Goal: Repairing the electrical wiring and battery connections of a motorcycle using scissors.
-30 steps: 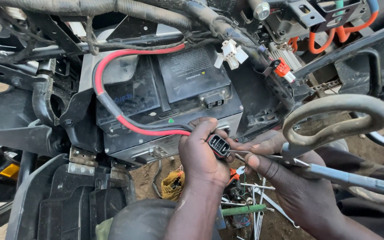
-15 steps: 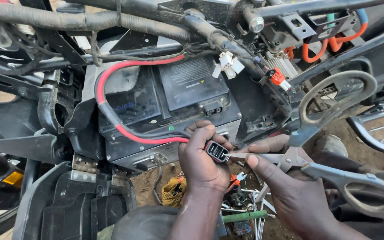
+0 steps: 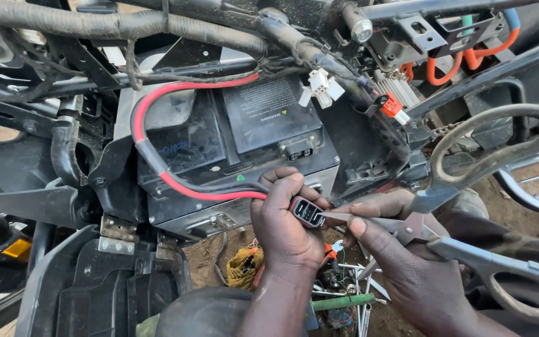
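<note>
My left hand pinches a small black plug connector at the end of a thick red and black cable. The cable loops up over a black battery box set in the vehicle frame. My right hand holds a large pair of grey metal scissors by the blades near the pivot. One blade tip touches the face of the connector. The scissor handles stick out to the right, spread apart.
A corrugated black hose and wire bundles run across the top. A white connector hangs above the battery box, with orange cables at the upper right. Loose tools and a green rod lie on the dirt below. A black plastic panel sits lower left.
The view has shifted slightly. My right hand has turned the scissors so the upper handle loop sits higher at the right, while the blade tip stays at the connector.
</note>
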